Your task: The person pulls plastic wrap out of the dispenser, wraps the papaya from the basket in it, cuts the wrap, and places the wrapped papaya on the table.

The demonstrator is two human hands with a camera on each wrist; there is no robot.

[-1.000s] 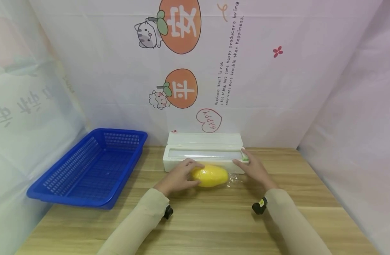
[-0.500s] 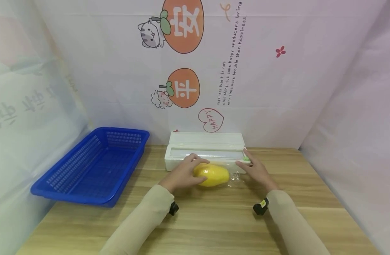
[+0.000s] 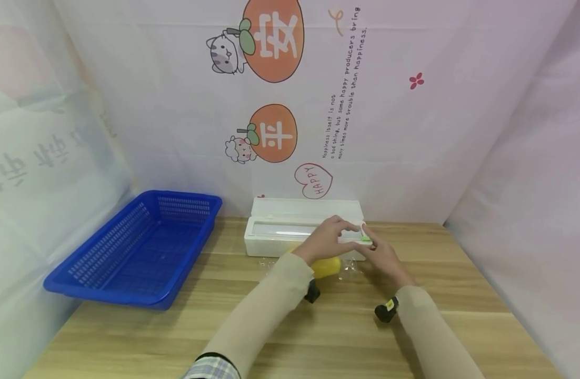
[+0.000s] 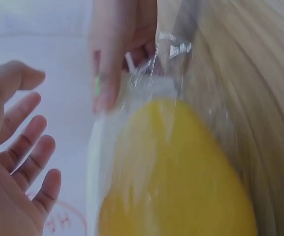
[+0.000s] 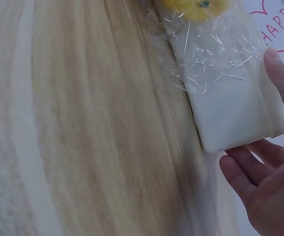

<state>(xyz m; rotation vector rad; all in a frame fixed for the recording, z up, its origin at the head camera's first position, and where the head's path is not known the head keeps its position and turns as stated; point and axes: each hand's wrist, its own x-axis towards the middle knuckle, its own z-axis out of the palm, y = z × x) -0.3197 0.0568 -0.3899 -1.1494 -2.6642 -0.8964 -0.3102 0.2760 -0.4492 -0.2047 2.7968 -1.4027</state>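
A long white cling film box (image 3: 268,247) stands against the back wall with its lid raised. My right hand (image 3: 385,259) grips its right end, thumb at the front edge and fingers around the end in the right wrist view. A green piece (image 3: 365,238) shows at that end. In front of the box lies a yellow, papaya-like fruit (image 3: 330,267) wrapped in clear film, partly hidden by my left arm. My left hand (image 3: 329,239) is over the box near the right hand; its fingers (image 4: 31,132) are spread and loosely bent, holding nothing.
A blue plastic basket (image 3: 176,263) stands on the left of the wooden table (image 3: 366,342). Loose crumpled film (image 5: 215,54) sticks out from the fruit's end. A white printed sheet (image 3: 389,131) forms the back wall, with white sheets at both sides.
My left hand has left the yellow fruit and moved right and up over the box, close to the right hand. The right hand stays at the box's end.
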